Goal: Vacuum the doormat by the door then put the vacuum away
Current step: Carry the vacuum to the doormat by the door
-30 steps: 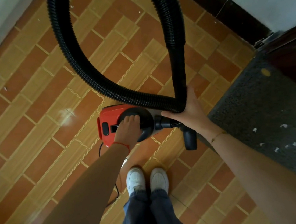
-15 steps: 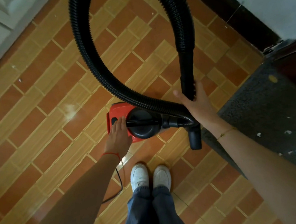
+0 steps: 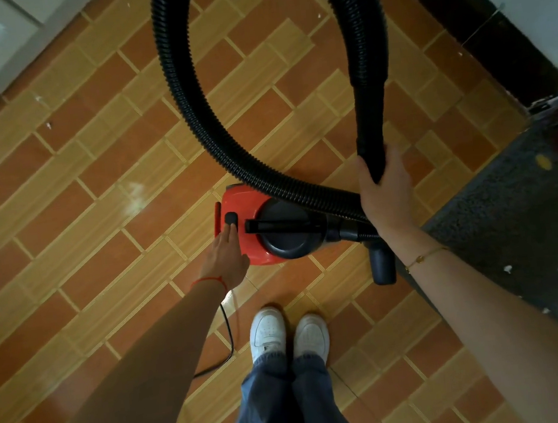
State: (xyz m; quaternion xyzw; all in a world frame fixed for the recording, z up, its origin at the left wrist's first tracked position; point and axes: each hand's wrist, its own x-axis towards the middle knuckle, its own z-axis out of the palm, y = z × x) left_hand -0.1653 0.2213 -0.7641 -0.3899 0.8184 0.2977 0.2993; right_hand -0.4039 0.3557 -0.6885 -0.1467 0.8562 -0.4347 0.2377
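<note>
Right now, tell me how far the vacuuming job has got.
Done: nothing visibly; the doormat still carries white scraps. In hand: the left hand has straight fingers on the black button of the red vacuum, and the right hand grips the rigid end of the hose. Left: cleaning the mat, then putting the vacuum away.

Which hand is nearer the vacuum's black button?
Left. The left hand has fingers reaching the black button; the right hand grips the wand across the vacuum.
</note>
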